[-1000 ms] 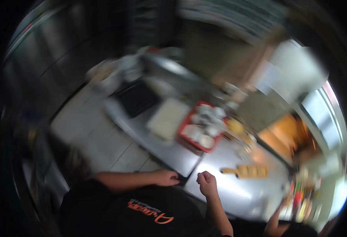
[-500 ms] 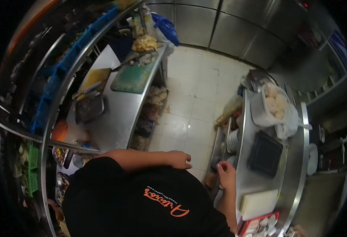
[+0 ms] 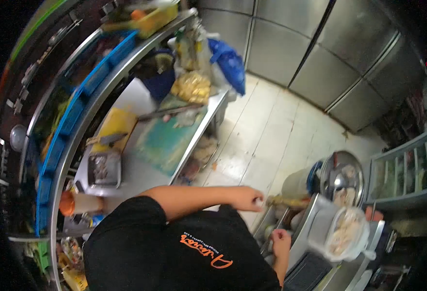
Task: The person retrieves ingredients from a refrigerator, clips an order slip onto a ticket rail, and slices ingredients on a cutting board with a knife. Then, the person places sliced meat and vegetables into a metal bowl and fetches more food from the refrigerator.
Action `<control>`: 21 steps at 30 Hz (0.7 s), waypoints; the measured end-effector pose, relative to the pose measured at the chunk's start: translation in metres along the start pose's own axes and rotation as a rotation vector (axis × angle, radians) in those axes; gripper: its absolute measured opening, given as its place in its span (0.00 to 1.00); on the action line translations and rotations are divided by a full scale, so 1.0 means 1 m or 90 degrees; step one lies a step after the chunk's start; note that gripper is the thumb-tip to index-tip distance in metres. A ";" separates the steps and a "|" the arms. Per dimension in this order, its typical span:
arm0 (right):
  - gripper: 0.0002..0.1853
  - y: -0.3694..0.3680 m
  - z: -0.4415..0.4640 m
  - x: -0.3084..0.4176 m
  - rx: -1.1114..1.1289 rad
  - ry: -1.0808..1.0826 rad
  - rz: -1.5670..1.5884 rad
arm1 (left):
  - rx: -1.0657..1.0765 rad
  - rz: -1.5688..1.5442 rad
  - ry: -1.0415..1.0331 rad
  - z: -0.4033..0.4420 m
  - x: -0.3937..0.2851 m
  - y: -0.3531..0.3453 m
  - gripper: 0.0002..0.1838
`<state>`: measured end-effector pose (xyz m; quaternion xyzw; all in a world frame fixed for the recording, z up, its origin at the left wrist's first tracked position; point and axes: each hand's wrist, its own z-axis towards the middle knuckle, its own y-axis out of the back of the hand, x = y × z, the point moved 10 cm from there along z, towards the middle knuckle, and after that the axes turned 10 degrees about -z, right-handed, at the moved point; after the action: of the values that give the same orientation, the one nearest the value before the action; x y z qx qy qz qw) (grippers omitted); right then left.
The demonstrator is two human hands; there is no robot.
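My left hand point(image 3: 246, 199) is held out in front of my body over the floor, its fingers loosely curled and nothing visible in them. Lower and to the right, my right hand point(image 3: 281, 241) hangs near the edge of the right-hand counter with its fingertips drawn together; I see no object there. Beyond it on that counter stands a white plastic tub point(image 3: 324, 238) with pale, rounded food pieces point(image 3: 343, 233). A black lidded container point(image 3: 306, 271) lies just right of my right forearm. Neither hand visibly grips anything.
On the left steel table point(image 3: 134, 178) are a green cutting board point(image 3: 167, 145), a yellow board point(image 3: 116, 123) with a knife, a metal tray point(image 3: 104, 169) and a bag of yellowish food point(image 3: 192, 87). A large steel bowl point(image 3: 342, 169) stands beyond the tub. Steel cabinet doors point(image 3: 281, 51) close the far end.
My view has turned and moved forward. The tub and black container now appear lower and closer, and the steel bowl shows more fully. Both hands stay held before me with fingers curled.
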<state>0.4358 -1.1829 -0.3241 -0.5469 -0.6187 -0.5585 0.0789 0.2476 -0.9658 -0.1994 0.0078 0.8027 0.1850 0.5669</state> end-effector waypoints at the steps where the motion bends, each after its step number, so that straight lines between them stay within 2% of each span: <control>1: 0.06 0.004 0.029 0.025 0.033 -0.001 0.108 | 0.019 0.010 0.073 0.015 0.015 0.017 0.30; 3: 0.06 0.020 0.105 0.060 0.032 0.009 0.018 | 0.021 0.063 0.141 0.040 0.052 0.050 0.28; 5: 0.07 0.034 0.178 0.129 0.038 0.075 -0.033 | -0.014 0.040 0.109 0.049 0.044 0.101 0.27; 6: 0.07 0.044 0.210 0.183 0.047 0.105 -0.070 | -0.067 -0.022 0.082 0.048 0.034 0.135 0.27; 8: 0.06 0.058 0.271 0.291 0.065 0.162 -0.152 | -0.177 -0.118 0.124 0.044 0.040 0.203 0.27; 10: 0.06 0.058 0.345 0.354 0.071 0.238 -0.102 | -0.367 -0.074 0.185 0.020 0.069 0.272 0.27; 12: 0.07 0.049 0.407 0.407 0.080 0.283 -0.080 | -0.545 0.030 0.449 -0.051 0.091 0.321 0.25; 14: 0.09 0.038 0.454 0.463 0.090 0.298 -0.093 | -0.535 0.044 0.646 -0.117 0.132 0.321 0.26; 15: 0.06 0.028 0.486 0.471 0.090 0.328 -0.089 | -0.609 0.069 0.642 -0.143 0.143 0.321 0.26; 18: 0.05 -0.019 0.534 0.497 0.231 0.281 -0.070 | -0.766 0.111 0.657 -0.167 0.160 0.320 0.24; 21: 0.04 -0.068 0.571 0.512 0.425 0.301 -0.211 | -0.817 0.080 0.723 -0.166 0.188 0.320 0.15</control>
<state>0.4772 -0.4228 -0.2100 -0.2419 -0.8094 -0.4431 0.3002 -0.0341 -0.6736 -0.2241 -0.3635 0.7030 0.6101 -0.0377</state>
